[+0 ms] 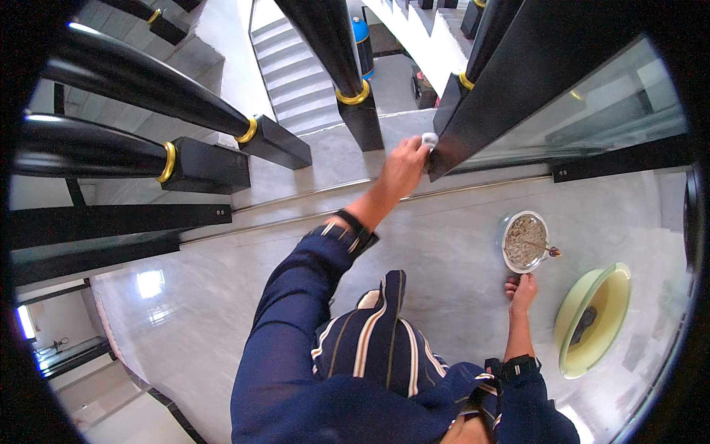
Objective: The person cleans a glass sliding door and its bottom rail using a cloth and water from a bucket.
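My left hand (402, 164) reaches forward and grips a small white wad, perhaps cloth or tissue (429, 141). The wad sits against the lower end of a thick black post (477, 119), beside a black baluster base. To the right, my right hand (521, 293) has its fingers curled at the near rim of a round bowl (505, 247). Greyish-brown stringy matter (522, 236) fills the bowl; what it is I cannot tell. A thin utensil with a brown ornamented end (554, 252) sticks out over the rim.
Right of me is a pale yellow-green basin (571, 311) with a dark wet-looking cloth (584, 324) inside. Black balusters with gold rings (358, 119) line the ledge ahead. Stairs (291, 72) descend beyond them. Glass panels with black frames (615, 116) flank the balusters.
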Action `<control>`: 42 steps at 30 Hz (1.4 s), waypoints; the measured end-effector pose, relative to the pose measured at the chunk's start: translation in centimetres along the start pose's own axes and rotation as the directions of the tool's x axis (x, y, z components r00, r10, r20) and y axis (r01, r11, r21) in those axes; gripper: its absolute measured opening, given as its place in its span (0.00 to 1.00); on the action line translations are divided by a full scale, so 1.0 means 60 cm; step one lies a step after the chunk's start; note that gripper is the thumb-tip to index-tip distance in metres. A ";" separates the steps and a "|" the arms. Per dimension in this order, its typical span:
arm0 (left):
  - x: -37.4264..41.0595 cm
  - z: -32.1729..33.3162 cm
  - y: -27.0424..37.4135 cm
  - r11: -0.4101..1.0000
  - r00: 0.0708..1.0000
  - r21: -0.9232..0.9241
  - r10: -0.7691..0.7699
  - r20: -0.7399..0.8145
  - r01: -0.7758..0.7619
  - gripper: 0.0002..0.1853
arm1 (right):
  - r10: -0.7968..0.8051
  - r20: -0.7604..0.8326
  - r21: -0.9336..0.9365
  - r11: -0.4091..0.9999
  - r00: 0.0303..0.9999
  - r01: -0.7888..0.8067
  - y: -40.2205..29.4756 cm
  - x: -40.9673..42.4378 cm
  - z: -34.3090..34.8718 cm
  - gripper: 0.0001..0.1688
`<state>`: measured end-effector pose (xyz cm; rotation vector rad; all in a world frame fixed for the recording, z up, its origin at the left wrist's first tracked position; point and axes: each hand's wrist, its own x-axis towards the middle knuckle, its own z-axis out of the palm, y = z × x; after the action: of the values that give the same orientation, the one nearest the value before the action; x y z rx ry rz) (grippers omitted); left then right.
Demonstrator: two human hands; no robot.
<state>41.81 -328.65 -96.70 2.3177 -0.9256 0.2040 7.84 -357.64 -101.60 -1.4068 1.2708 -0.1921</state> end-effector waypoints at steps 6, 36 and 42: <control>-0.016 0.057 -0.078 0.938 0.992 0.325 0.097 0.086 -0.120 0.22 | 0.024 0.004 -0.018 1.000 1.000 -0.024 0.001 0.005 -0.001 0.12; 0.116 0.072 -0.110 0.622 0.999 0.783 -0.032 0.043 -0.014 0.15 | 0.079 0.012 0.017 0.997 0.997 -0.079 -0.009 -0.010 -0.007 0.13; -0.029 0.062 -0.054 0.897 0.996 0.432 0.080 0.038 -0.089 0.17 | 0.081 0.018 0.003 0.997 0.997 -0.081 -0.032 -0.006 0.007 0.12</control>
<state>42.37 -328.12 -101.86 2.6891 -1.0797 0.4676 9.07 -357.64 -100.02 -1.3481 1.3095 -0.1261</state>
